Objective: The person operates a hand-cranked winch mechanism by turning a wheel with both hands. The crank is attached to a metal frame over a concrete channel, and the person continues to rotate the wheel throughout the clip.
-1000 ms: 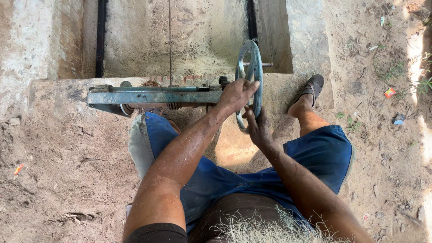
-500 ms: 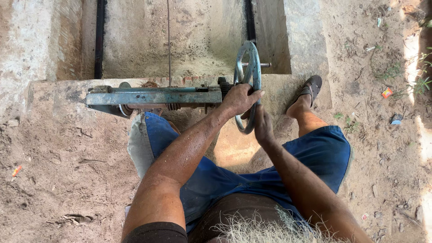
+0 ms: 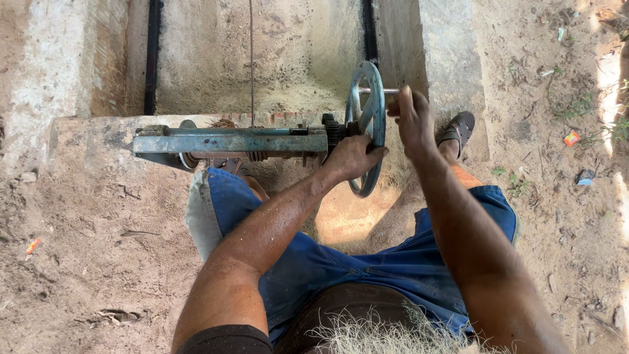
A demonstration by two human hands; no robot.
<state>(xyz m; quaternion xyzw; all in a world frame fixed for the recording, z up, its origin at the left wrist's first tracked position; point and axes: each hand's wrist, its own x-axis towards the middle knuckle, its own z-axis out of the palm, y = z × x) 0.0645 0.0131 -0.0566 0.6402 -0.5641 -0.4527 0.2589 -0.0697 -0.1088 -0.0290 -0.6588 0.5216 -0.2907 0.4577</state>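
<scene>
The handwheel (image 3: 367, 124) is faded blue-grey, as is the long metal frame (image 3: 229, 141) to its left, with rust patches. The shorts (image 3: 341, 262) are dusty blue. The ground (image 3: 98, 249) is sandy brown, and the far concrete channel (image 3: 295, 52) is pale grey-tan with black side strips.

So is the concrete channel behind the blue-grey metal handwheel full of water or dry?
Dry as far as shown: the concrete channel has a bare sandy bed with no water behind the blue-grey metal handwheel.

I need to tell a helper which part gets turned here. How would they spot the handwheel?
Find the blue-grey metal beam lying across the concrete channel. At its right end stands the round spoked handwheel, gripped by the left hand and right hand; nothing else there is circular and upright.
</scene>
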